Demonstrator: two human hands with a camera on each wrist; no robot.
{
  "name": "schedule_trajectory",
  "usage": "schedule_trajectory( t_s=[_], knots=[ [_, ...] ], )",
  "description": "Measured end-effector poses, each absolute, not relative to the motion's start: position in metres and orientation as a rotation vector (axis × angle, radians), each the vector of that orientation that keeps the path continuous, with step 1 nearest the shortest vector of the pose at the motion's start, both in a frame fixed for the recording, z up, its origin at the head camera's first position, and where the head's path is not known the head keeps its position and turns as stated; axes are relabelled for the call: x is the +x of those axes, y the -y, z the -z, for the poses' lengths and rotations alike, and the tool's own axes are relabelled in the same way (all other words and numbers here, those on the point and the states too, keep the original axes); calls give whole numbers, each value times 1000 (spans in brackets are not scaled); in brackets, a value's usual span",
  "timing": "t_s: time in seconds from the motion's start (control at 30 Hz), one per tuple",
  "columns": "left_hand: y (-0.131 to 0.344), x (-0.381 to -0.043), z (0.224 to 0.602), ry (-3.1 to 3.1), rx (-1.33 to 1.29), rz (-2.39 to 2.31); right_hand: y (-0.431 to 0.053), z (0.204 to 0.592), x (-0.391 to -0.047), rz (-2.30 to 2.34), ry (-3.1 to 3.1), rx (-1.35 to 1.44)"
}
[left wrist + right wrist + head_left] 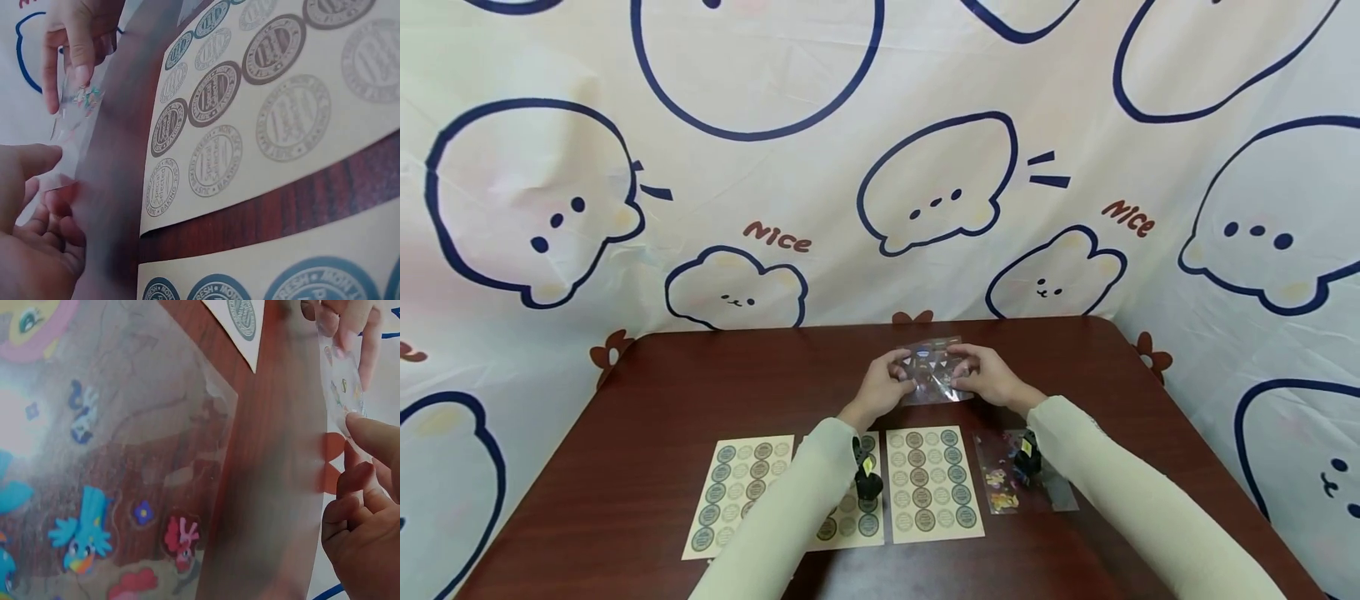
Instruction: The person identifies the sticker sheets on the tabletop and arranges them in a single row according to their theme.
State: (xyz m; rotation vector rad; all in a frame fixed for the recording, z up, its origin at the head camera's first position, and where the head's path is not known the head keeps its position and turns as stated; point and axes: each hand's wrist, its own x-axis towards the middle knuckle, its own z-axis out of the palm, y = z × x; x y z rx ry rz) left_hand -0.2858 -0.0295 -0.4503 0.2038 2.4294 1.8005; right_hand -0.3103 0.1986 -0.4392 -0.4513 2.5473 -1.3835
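A clear plastic sticker sheet (934,379) with small printed shapes is held up over the far part of the brown table. My left hand (883,385) pinches its left side between thumb and fingers. On the opposite side, my right hand (988,377) pinches it the same way. The right wrist view shows the transparent sheet (342,384) bowed between both hands, with the right thumb pressed on its near end. In the left wrist view, small coloured bits show on the film (87,97) near the other hand's fingertips.
Cream sheets of round label stickers (934,483) lie in a row nearer me, one partly under my left sleeve. Right of them, beneath my right wrist, lies a clear sheet of colourful pony stickers (1000,479). A patterned cloth (835,192) hangs behind the table (625,467).
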Motion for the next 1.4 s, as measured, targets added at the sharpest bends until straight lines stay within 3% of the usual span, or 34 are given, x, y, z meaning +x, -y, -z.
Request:
schedule_trajectory(
  t_s=[0.73,1.4],
  knots=[
    [30,-276,437,-2390,249,-1882,-222,419,-301,1454,-2446,-339],
    [25,-263,431,-2403,385,-1826,-232,420,-288,1432,-2523,-456]
  ],
)
